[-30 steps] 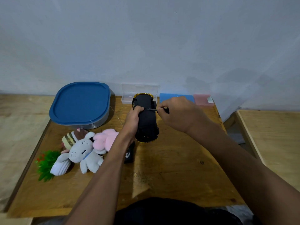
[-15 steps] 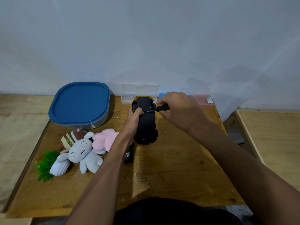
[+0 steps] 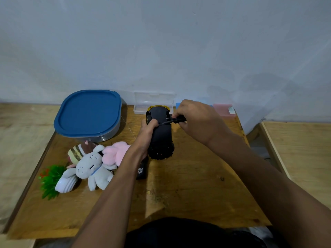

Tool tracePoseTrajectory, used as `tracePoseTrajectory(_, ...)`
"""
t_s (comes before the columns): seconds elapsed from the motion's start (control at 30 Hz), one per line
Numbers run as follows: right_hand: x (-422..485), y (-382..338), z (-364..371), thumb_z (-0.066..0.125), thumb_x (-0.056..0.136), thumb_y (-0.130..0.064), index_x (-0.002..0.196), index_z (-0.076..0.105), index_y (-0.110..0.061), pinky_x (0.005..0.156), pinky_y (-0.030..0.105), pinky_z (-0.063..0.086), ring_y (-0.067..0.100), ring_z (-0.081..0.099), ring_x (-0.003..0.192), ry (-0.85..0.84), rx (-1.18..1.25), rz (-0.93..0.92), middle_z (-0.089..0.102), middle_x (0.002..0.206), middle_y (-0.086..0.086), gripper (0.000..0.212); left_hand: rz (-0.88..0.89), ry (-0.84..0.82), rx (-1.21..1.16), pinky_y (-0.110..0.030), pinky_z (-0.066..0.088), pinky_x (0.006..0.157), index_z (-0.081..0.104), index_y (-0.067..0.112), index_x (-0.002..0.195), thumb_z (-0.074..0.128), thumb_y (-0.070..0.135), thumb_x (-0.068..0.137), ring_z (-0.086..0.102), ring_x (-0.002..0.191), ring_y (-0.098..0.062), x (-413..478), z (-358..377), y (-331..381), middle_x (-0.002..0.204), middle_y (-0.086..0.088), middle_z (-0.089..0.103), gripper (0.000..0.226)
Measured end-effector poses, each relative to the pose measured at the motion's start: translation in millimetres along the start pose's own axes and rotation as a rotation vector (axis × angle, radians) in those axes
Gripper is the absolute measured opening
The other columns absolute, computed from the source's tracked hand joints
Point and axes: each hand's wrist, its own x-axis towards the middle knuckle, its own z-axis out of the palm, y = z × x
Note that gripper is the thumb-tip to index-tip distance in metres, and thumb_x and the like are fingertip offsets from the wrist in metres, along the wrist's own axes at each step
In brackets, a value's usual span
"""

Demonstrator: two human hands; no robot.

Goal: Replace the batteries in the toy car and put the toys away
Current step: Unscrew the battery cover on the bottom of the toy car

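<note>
Wooden worktop [image 3: 197,187] by pale wall carried the toy car [image 3: 161,138], belly up. Left hand [image 3: 146,133] gripped its side; right hand [image 3: 197,120] pinched a screwdriver [image 3: 177,120], tip on underside. Advice: driver square to screw, firm pressure, car braced.

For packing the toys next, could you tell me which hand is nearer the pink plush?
Left. The left hand grips the toy car just beside the pink plush; the right hand holds the screwdriver beyond the car.

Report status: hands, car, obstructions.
Left hand grips toy car, underside up. Right hand holds screwdriver, tip at the underside. Nothing blocking; plush toys lie left of it.
</note>
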Motion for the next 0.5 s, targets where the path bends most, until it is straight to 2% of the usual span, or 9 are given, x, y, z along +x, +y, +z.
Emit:
tracePoseTrajectory(0.1, -0.4, -0.4, 1.2, 0.059, 0.088, -0.015, 0.109, 0.069, -0.027, 0.078, 0.034, 0.045, 0.021, 0.058, 0.102, -0.008, 0.005, 0.006, 0.060, 0.111, -0.002, 0.026, -0.027, -0.014, 0.034, -0.043, 0.054, 0.068, 0.045, 0.008, 0.131, 0.061, 0.050, 0.068, 0.059, 0.091, -0.035, -0.8, -0.6, 1.6, 0.114, -0.027, 0.055, 0.078)
tracePoseTrajectory(0.17, -0.5, 0.1, 1.3, 0.060, 0.088, -0.015, 0.108, 0.069, -0.027, 0.078, 0.035, 0.046, 0.021, 0.058, 0.102, -0.008, 0.012, 0.005, 0.060, 0.111, -0.002, 0.025, -0.012, -0.029, 0.035, -0.037, 0.053, 0.064, 0.047, 0.002, 0.127, 0.053, 0.044, 0.081, 0.058, 0.084, -0.031, 0.3, -1.2, 0.8, 0.103, -0.021, 0.058, 0.063)
tracePoseTrajectory(0.23, -0.5, 0.4, 1.3, 0.060, 0.089, -0.014, 0.109, 0.070, -0.026, 0.078, 0.036, 0.047, 0.022, 0.058, 0.101, -0.005, 0.015, 0.005, 0.060, 0.110, -0.002, 0.025, -0.017, -0.059, -0.013, -0.035, 0.051, 0.064, 0.051, 0.003, 0.120, 0.043, 0.036, 0.093, 0.059, 0.077, -0.026, 0.2, -1.3, -0.1, 0.093, -0.016, 0.061, 0.044)
tracePoseTrajectory(0.27, -0.3, 0.4, 1.5, 0.060, 0.089, -0.014, 0.109, 0.070, -0.026, 0.078, 0.036, 0.047, 0.022, 0.058, 0.100, -0.004, 0.014, 0.005, 0.060, 0.110, -0.001, 0.026, -0.022, -0.061, -0.030, -0.035, 0.051, 0.066, 0.052, 0.004, 0.120, 0.042, 0.036, 0.095, 0.060, 0.076, -0.025, 0.0, -1.5, -0.3, 0.092, -0.014, 0.063, 0.041)
tracePoseTrajectory(0.5, -0.5, 4.2, 8.2, 0.061, 0.089, -0.014, 0.108, 0.070, -0.025, 0.072, 0.031, 0.040, 0.022, 0.058, 0.097, 0.045, 0.021, -0.004, 0.060, 0.106, -0.001, 0.024, 0.003, -0.003, 0.011, -0.041, 0.050, 0.072, 0.047, 0.002, 0.129, 0.057, 0.044, 0.072, 0.057, 0.091, -0.033, -9.3, 6.3, 8.3, 0.105, -0.019, 0.058, 0.072)
